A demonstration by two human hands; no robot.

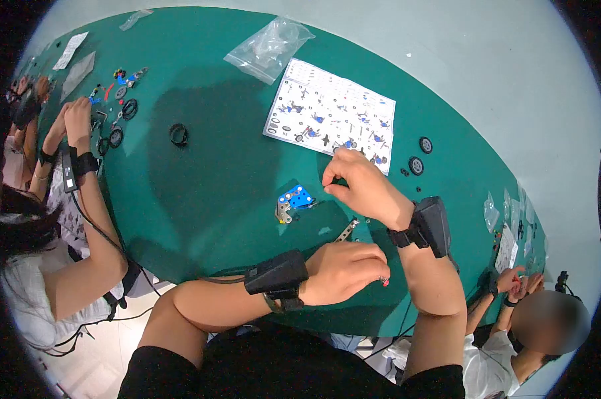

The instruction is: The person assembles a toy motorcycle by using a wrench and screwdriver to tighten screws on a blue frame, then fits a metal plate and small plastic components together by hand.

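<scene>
My left hand (343, 271) is closed above the near part of the table, its fingertips pinching a small red piece (385, 282). Farther out, my right hand (361, 183) is curled in a pinch just below the instruction sheet (333, 110); whatever lies between its fingertips is too small to make out. Left of that hand rests a partly built blue model (296, 197) with grey metal plates. A metal strip with holes (347, 231) lies between my hands, with tiny loose parts near it.
Two black wheels (416, 165) lie right of the sheet, with small black parts. A clear plastic bag (272, 48) touches the sheet's upper left. A black rubber ring (179, 135) lies to the left. People work at both sides, one with model parts (121, 93) in front.
</scene>
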